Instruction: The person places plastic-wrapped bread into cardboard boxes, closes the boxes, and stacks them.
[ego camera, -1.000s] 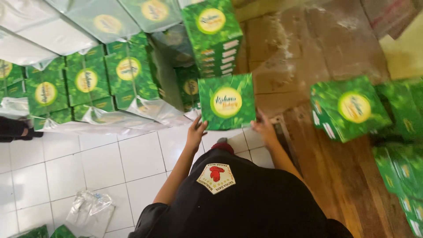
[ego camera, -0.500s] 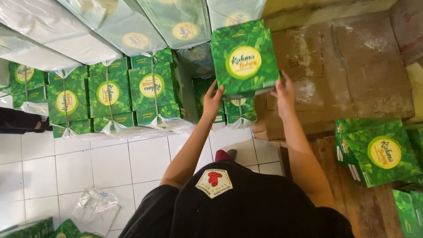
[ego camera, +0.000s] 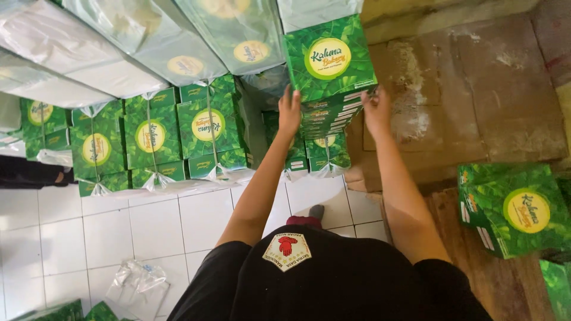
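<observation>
The person's left hand [ego camera: 290, 111] presses flat against the left side of a green box [ego camera: 330, 58] printed with leaves and a yellow round label, while the right hand [ego camera: 377, 111] presses against its right side, so the 2 hands clamp the box between them with fingers spread rather than curled. The box sits on top of a stack of like boxes [ego camera: 326, 119], its lower edge touching the box beneath, and both arms reach forward and up from a black shirt [ego camera: 333, 279] with a small badge at the chest.

To the left of the stack stands a row of wrapped bundles [ego camera: 151, 139], each a block of green boxes bound in clear film and tied with thin string. Above them, further plastic-wrapped packs [ego camera: 148, 41] lean toward the camera and catch the light, so their print is hard to see. Flattened brown cardboard [ego camera: 476, 89] lies behind and to the right of the stack. At the right edge, another loose green box [ego camera: 514, 208] rests on a wooden floor [ego camera: 493, 285], well apart from the hands. The white tiled floor [ego camera: 119, 238] carries a crumpled clear plastic bag [ego camera: 138, 282] near the person's left side.
</observation>
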